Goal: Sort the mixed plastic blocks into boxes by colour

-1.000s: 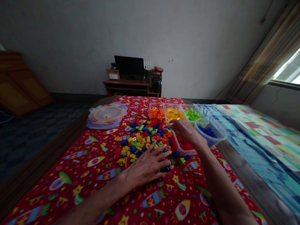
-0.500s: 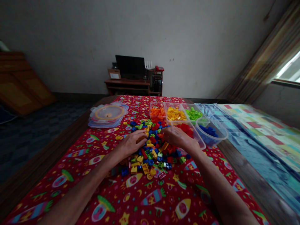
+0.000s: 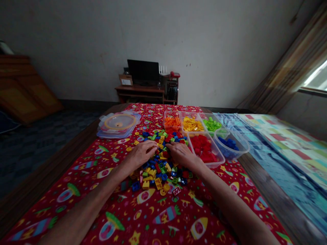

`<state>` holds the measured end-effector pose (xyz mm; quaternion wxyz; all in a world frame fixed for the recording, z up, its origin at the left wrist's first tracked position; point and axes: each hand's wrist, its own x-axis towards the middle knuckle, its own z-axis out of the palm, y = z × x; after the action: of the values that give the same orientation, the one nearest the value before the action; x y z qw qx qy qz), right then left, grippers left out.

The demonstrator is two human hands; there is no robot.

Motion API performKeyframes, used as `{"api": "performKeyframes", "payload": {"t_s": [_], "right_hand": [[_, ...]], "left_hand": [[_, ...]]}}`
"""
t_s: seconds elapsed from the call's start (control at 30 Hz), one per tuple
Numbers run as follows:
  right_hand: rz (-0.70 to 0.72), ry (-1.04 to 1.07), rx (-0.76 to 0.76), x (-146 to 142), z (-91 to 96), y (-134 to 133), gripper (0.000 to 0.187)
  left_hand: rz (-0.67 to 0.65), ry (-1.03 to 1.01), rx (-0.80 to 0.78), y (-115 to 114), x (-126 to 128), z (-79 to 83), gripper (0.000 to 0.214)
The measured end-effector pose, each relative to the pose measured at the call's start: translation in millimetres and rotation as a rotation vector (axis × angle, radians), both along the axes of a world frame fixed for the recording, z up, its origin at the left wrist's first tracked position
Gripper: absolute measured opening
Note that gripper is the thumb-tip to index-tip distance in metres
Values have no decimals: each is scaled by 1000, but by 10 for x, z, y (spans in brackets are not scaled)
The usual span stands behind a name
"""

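Observation:
A mixed heap of coloured toy building bricks lies on the red tablecloth. At the heap's left side is my left hand, its fingers bent and drawn together over the bricks. My right hand reaches into the heap from the right, fingers curled down with their tips among the bricks. Whatever either hand pinches is too small or hidden to make out. Just beyond my right hand, a clear plastic container holds red bricks.
Behind it, clear containers hold orange bricks, yellow bricks and green bricks. A round tub has blue bricks. Stacked plastic lids lie at the left. A bed adjoins the table's right edge.
My right hand has moved left, away from the red-brick container and down onto the heap, so that container shows fully. My left hand has shifted slightly left.

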<state>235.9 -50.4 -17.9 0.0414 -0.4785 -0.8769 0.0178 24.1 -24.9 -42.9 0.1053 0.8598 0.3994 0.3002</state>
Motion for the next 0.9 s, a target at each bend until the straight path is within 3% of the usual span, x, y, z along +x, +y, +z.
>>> {"api": "performKeyframes", "payload": {"t_s": [0.27,0.43,0.53,0.73,0.9], "right_hand": [[-42,33,30,28,72,-18,23],[-85,143,114,115,114,26,22],[-39,165,116,120,82,39,23],[42,38,73,-38,-84,-20,28],[1,31,66,-57,-59,-41,27]], "left_hand": [[-24,49,55,12,-43,61,24],[-103,138,126,-88,-9,174,22],[-118,239,133,-164,50,156,18],[17,403,153,-260,92,34,21],[67,420,146,-265,97,37,14]]}}
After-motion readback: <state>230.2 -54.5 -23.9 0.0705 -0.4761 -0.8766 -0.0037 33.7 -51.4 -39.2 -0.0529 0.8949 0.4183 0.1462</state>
